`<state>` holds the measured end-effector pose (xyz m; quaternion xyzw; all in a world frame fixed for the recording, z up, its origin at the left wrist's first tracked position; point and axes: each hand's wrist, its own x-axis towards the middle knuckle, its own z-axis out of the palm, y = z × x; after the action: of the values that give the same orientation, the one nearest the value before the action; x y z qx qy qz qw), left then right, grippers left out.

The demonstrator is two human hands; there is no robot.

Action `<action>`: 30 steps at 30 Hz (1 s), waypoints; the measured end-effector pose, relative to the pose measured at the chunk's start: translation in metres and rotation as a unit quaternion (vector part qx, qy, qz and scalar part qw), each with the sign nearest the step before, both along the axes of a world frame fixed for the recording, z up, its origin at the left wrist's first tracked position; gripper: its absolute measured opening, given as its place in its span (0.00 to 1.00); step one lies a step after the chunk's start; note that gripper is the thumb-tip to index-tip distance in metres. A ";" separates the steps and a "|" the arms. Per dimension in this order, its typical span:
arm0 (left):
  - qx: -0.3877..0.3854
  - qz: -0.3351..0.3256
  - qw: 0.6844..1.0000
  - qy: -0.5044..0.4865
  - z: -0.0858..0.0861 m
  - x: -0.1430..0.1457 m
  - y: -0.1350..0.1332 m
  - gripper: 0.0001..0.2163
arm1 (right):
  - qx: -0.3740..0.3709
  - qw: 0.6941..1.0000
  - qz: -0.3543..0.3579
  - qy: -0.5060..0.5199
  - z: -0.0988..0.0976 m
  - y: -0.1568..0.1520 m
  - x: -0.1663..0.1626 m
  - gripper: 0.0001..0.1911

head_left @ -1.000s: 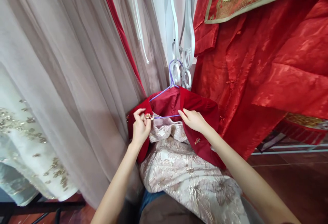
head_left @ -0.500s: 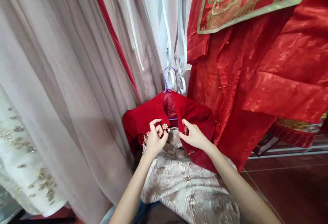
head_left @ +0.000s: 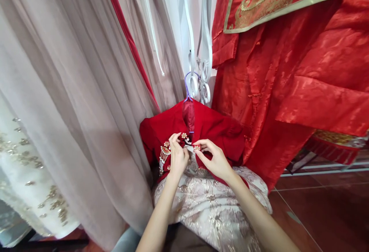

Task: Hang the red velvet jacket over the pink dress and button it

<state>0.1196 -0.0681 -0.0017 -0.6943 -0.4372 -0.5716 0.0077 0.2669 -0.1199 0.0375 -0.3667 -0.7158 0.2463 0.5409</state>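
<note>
A red jacket (head_left: 161,127) hangs on a purple hanger (head_left: 187,86), its front parted at the neck. My left hand (head_left: 178,157) pinches the jacket's left front edge, just below a jewelled flower fastener (head_left: 184,136). Between the thumb and index finger of my right hand (head_left: 215,159) is a small jewelled clasp (head_left: 197,147) on the opposite edge. The two edges lie close together, with a small gap between them. Left of my left hand, a fan-shaped beaded ornament (head_left: 165,151) decorates the jacket. Pale brocade fabric (head_left: 213,202) with a floral pattern spreads beneath my forearms.
Long greyish-pink curtains (head_left: 95,109) fall on the left, beside a white gown (head_left: 34,175) with gold appliqué. A white scrolled metal frame (head_left: 206,52) stands behind the hanger. Red satin garments (head_left: 288,75) hang on the right above a tiled floor (head_left: 323,206).
My right hand has moved left, bringing its jacket edge and clasp close to the flower fastener. The jacket's front opening has narrowed. My left hand keeps its pinch on the other edge.
</note>
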 end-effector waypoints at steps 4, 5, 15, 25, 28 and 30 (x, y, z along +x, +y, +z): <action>-0.053 -0.049 0.993 -0.096 0.006 -0.009 -0.001 0.24 | 0.003 0.998 0.057 0.016 0.012 -0.002 -0.016 0.07; -0.073 -0.060 0.989 -0.112 0.009 -0.012 -0.001 0.21 | 0.005 0.998 0.059 0.017 0.013 -0.001 -0.018 0.07; -0.241 -0.140 0.943 -0.184 0.023 -0.036 -0.013 0.10 | -0.018 0.999 -0.020 0.030 -0.010 0.023 -0.005 0.07; -0.177 -0.154 0.942 -0.240 0.022 -0.010 -0.021 0.09 | -0.007 0.998 0.025 0.057 -0.002 0.022 -0.019 0.06; -0.123 -0.124 0.950 -0.257 0.019 0.002 -0.032 0.15 | -0.009 0.998 0.021 0.059 -0.003 0.023 -0.020 0.06; -0.097 -0.105 0.954 -0.263 0.018 0.007 -0.037 0.18 | -0.011 0.998 0.020 0.061 -0.003 0.024 -0.020 0.06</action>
<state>0.1264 -0.1056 0.0167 -0.5588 -0.4022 -0.6861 -0.2349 0.2466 -0.0963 0.0340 -0.3420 -0.6858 0.2871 0.5747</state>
